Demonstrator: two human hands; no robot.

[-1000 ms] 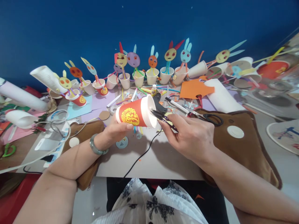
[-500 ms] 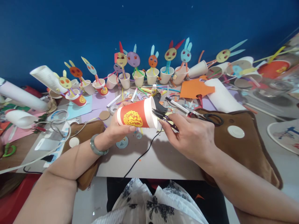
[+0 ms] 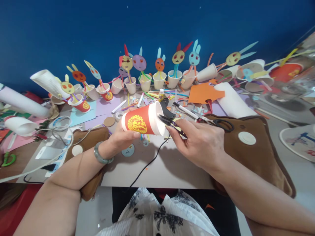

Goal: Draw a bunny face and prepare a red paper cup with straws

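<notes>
My left hand [image 3: 123,136] wraps round a red and white paper cup [image 3: 129,122] with a yellow printed emblem. The cup lies on its side in the air, its mouth facing right. My right hand [image 3: 200,137] grips a black pointed tool [image 3: 168,121] with two dotted handles, like pliers or scissors. Its tips are at the cup's mouth, just inside the rim; whether they touch the wall I cannot tell. Below the cup a round blue paper face [image 3: 128,150] and a small disc marked "Hi" [image 3: 145,143] lie on the table [image 3: 157,173].
Paper cups with rabbit-faced figures [image 3: 159,80] stand along the blue wall. Markers [image 3: 119,107], paper scraps and orange paper [image 3: 205,93] lie before them. Brown cushion-like pouches [image 3: 246,157] flank my arms. A power strip [image 3: 57,150] sits left, and a black cable [image 3: 149,162] crosses the table.
The cup has turned slightly in my left hand, its emblem shifting a little. The tool's tips stay at the mouth. The whole view has drifted slightly.
</notes>
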